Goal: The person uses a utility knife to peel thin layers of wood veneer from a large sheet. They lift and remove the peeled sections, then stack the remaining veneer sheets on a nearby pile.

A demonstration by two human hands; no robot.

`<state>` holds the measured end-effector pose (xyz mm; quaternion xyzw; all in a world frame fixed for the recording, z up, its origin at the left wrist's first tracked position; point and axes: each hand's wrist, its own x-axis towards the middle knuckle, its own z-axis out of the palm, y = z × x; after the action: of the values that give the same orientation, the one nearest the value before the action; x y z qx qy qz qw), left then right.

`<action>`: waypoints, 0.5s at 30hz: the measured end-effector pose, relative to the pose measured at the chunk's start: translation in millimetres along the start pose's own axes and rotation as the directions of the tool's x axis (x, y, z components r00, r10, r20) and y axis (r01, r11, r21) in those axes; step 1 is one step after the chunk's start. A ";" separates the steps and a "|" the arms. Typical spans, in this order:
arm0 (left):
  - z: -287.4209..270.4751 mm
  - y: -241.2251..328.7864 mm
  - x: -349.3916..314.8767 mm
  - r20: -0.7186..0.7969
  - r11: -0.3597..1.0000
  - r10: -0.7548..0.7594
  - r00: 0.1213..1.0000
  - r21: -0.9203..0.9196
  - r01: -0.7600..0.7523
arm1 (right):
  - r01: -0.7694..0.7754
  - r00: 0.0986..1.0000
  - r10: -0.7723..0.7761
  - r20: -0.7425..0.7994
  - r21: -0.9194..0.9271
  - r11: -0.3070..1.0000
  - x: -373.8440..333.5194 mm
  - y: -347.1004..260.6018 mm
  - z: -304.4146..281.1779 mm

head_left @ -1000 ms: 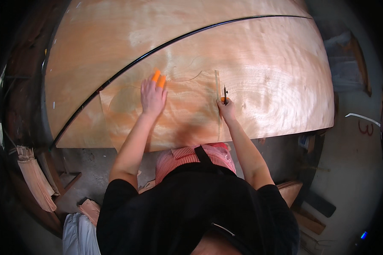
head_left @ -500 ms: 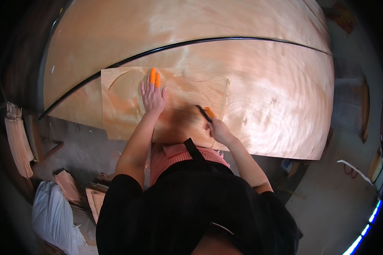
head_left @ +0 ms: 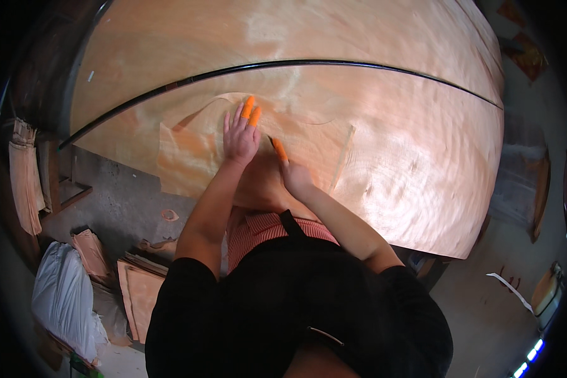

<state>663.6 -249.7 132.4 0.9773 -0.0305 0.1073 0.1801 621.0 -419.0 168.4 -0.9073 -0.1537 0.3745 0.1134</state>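
Observation:
A smaller, thin wood veneer sheet [head_left: 192,154] lies on top of a broad, pale veneer sheet [head_left: 409,151]. Curved lines run along the smaller sheet's far side. My left hand [head_left: 241,140] rests flat on it, fingers stretched, with orange covers on two fingers. Close by on the right, my right hand [head_left: 294,173] is closed round a slim black knife-like tool [head_left: 271,140]. Its dark tip points away from me, near my left hand's fingers. An orange cover sits on the right index finger, which lies along the tool. Most of the handle is hidden.
Beyond my hands a long, thin black rod [head_left: 283,63] bends across the broad sheet. Stacked veneer pieces [head_left: 138,293] and a white bag [head_left: 66,296] stand on the floor at lower left. More veneer strips [head_left: 25,183] hang at far left.
My right hand has moved left and away from me with the tool, closer to my left hand. The view has shifted a little; my left hand stays flat on the smaller sheet.

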 end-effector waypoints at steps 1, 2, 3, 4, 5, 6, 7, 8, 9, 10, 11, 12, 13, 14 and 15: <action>-4.3 2.9 2.7 -0.005 0.999 -0.007 1.000 -0.043 0.007 | -0.025 0.999 0.026 0.047 -0.019 1.000 -10.4 3.9 -0.9; -10.5 6.4 4.0 -0.010 0.996 -0.015 1.000 -0.085 0.014 | 0.014 1.000 -0.013 0.016 -0.053 0.999 -18.3 13.8 3.9; -15.1 8.8 3.6 -0.013 0.992 -0.027 1.000 -0.127 0.025 | 0.054 0.998 -0.056 -0.011 -0.089 0.995 -25.7 29.5 13.5; -15.3 8.6 3.2 -0.009 0.993 -0.031 0.999 -0.118 0.029 | 0.091 0.995 -0.096 -0.034 -0.125 0.988 -31.9 42.6 13.0; -15.4 7.7 2.8 -0.004 0.993 -0.036 0.999 -0.109 0.035 | 0.161 0.987 -0.160 0.023 -0.196 0.967 -32.7 59.4 4.9; -13.6 8.0 3.9 0.005 0.994 -0.027 1.000 -0.106 0.028 | 0.219 0.976 -0.206 0.076 -0.256 0.941 -32.8 77.2 -8.5; -13.0 7.2 3.5 0.004 0.994 -0.022 1.000 -0.104 0.022 | 0.323 0.946 -0.312 0.087 -0.286 0.902 -29.6 97.2 -26.1; -12.9 7.0 3.9 0.003 0.994 -0.011 1.000 -0.105 0.012 | 0.418 0.908 -0.409 0.098 -0.314 0.853 -25.5 119.4 -44.0; -12.6 8.0 4.8 0.001 0.994 0.003 1.000 -0.105 -0.002 | 0.481 0.875 -0.470 0.120 -0.340 0.808 -21.2 144.4 -58.6; -12.5 9.2 5.7 0.008 0.995 0.001 1.000 -0.101 0.000 | 0.544 0.835 -0.530 0.147 -0.364 0.756 -16.1 165.7 -72.9; -13.4 8.8 4.3 0.013 0.995 -0.014 1.000 -0.095 0.015 | 0.543 0.839 -0.497 0.221 -0.401 0.738 -13.8 172.8 -98.5; -13.8 8.9 3.8 0.017 0.995 -0.024 1.000 -0.092 0.026 | 0.538 0.843 -0.454 0.290 -0.437 0.720 -16.8 173.2 -125.9; -14.3 8.4 4.5 0.011 0.995 -0.022 1.000 -0.096 0.023 | 0.551 0.834 -0.461 0.303 -0.475 0.686 -18.1 175.3 -143.1; -14.9 7.8 4.6 0.007 0.995 -0.020 1.000 -0.102 0.021 | 0.563 0.826 -0.464 0.319 -0.510 0.650 -19.8 176.0 -154.9; -15.7 7.4 4.4 0.003 0.994 -0.021 1.000 -0.104 0.021 | 0.541 0.840 -0.393 0.374 -0.537 0.647 -19.3 174.1 -162.1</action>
<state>664.0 -251.0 150.3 0.9670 -0.0261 0.1027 0.2318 757.6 -602.1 237.4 -0.7726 -0.5103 0.3587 -0.1180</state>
